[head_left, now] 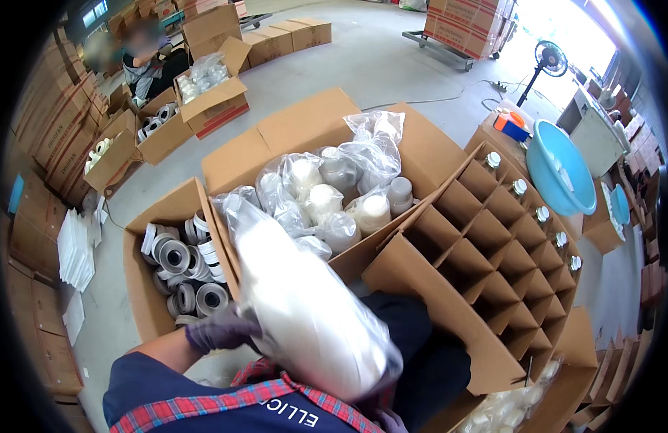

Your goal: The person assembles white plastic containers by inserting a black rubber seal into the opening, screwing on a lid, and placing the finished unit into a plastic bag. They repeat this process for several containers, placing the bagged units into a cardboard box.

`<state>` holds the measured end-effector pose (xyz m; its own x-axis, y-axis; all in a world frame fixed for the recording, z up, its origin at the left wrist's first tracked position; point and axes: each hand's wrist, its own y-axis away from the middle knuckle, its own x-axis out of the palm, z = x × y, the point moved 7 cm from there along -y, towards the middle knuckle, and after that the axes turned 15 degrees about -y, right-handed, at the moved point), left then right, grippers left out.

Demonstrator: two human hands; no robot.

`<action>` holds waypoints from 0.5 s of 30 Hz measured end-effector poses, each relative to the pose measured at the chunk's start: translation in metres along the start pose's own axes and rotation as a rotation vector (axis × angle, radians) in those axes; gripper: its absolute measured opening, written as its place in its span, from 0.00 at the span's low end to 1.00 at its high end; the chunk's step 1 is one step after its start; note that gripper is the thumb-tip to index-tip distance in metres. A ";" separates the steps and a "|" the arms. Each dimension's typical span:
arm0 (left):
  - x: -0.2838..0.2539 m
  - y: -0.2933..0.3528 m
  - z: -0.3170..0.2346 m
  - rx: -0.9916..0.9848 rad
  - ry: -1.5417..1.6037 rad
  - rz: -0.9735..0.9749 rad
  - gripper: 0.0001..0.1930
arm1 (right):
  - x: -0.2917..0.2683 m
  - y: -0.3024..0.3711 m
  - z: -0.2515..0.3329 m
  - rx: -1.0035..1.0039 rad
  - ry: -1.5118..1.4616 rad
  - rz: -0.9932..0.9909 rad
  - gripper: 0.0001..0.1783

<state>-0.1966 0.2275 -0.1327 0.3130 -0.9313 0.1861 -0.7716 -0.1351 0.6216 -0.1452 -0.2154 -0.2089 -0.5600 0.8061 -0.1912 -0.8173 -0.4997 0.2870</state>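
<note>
A large, bottle-like white container in a clear plastic bag (pixel 312 314) lies slanted in front of my chest, smeared by motion. My left hand (pixel 222 328), in a dark purple-grey glove, grips its left side; the fingertips are partly hidden behind it. Only a bit of my right glove (pixel 389 420) shows at the lower edge, below the container's bottom end, its fingers out of sight. Just beyond, a cardboard box (pixel 276 133) holds several white bottles in clear bags (pixel 323 202). On the left, another box (pixel 135 281) is filled with grey-white rings (pixel 174 257).
At right stands a carton with cardboard dividers (pixel 485 278); several clear-capped bottles (pixel 542 214) line its far right side. Beyond are a blue basin (pixel 560 169) and a black fan (pixel 550 59). A person (pixel 146 65) sits among boxes at the far left. Stacked cartons (pixel 67 137) edge the left.
</note>
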 end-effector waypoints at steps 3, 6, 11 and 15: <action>-0.026 -0.044 -0.084 0.532 0.076 -0.219 0.30 | -0.004 -0.018 0.018 -0.148 0.134 -0.048 0.19; -0.071 -0.144 -0.144 0.595 -0.377 -0.701 0.24 | -0.003 -0.051 0.036 -0.018 0.048 -0.096 0.19; -0.080 -0.315 -0.174 0.397 -0.899 -0.788 0.21 | -0.023 -0.093 0.041 0.056 0.029 -0.210 0.18; -0.054 -0.366 -0.192 0.386 -1.240 -0.866 0.24 | -0.038 -0.123 0.036 0.106 0.016 -0.216 0.18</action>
<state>0.1752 0.3920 -0.2243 0.2353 -0.1871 -0.9537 -0.7553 -0.6527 -0.0584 -0.0188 -0.1730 -0.2034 -0.3763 0.8852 -0.2737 -0.9000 -0.2790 0.3349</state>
